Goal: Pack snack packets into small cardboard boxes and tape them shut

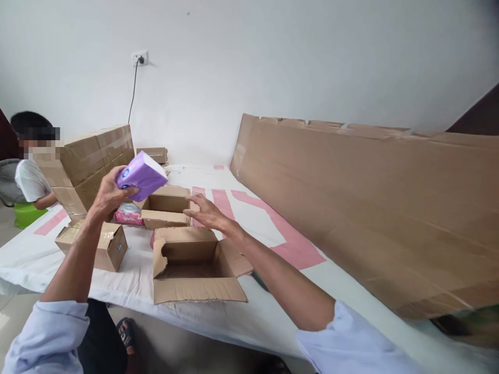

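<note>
A purple tissue pack (145,176) with a white end is gripped in my left hand (110,192), held up above the table. My right hand (205,210) holds nothing; its fingers are apart and reach toward the right edge of an open cardboard box (167,217). Whether the fingertips touch that box I cannot tell. Nearer to me stands a larger open cardboard box (200,290) with its flaps folded out, and no contents show inside. A pink pack (128,214) lies beside the smaller box, below my left hand.
A taped carton (113,249) sits at the table's left front. Stacked cartons (86,166) stand behind it. A large cardboard sheet (351,208) leans along the right side. At the far left is another person (33,179) near a green stool (27,215).
</note>
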`<state>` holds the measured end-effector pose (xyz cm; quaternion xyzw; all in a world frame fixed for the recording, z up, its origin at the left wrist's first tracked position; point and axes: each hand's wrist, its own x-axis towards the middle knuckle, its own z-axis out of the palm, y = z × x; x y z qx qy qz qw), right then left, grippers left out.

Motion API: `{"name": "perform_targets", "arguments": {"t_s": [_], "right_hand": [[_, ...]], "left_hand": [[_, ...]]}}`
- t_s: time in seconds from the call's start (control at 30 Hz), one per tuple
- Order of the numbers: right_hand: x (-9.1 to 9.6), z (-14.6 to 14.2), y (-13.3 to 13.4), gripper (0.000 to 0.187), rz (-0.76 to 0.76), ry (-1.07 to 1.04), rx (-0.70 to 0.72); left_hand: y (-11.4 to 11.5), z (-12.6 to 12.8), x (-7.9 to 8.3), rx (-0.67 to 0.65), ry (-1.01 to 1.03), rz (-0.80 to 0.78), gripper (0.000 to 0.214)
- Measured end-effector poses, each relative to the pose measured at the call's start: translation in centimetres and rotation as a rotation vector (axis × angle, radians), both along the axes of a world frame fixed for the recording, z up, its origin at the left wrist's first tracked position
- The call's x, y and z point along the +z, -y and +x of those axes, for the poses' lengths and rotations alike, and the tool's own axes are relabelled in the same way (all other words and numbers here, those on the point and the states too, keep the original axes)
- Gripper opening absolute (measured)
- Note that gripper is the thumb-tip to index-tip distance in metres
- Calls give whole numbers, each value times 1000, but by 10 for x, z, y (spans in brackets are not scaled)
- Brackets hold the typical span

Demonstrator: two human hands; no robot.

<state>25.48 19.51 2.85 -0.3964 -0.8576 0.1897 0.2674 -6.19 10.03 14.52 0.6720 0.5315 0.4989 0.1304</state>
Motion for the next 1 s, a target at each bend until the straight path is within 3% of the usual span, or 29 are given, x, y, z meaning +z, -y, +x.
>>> {"name": "perform_targets", "arguments": {"t_s": [0.1, 0.33, 0.63, 0.87, 1.0], "right_hand": [[-4, -8, -17, 47, 55, 350, 21], [-16, -26, -31, 39, 109, 522, -40], [-24, 5, -17, 26, 137, 446, -164], [-17, 2, -17, 26, 161, 267, -114], [-10, -4, -14, 29, 170, 257, -121]], "left_hand": [[8, -24, 6, 100, -10, 79, 81], [16, -48, 0, 212, -30, 42, 82], [19, -68, -7, 293, -67, 3, 83], [22, -80, -42, 54, -220, -299, 70], [18, -91, -54, 52, -322, -280, 68]]}}
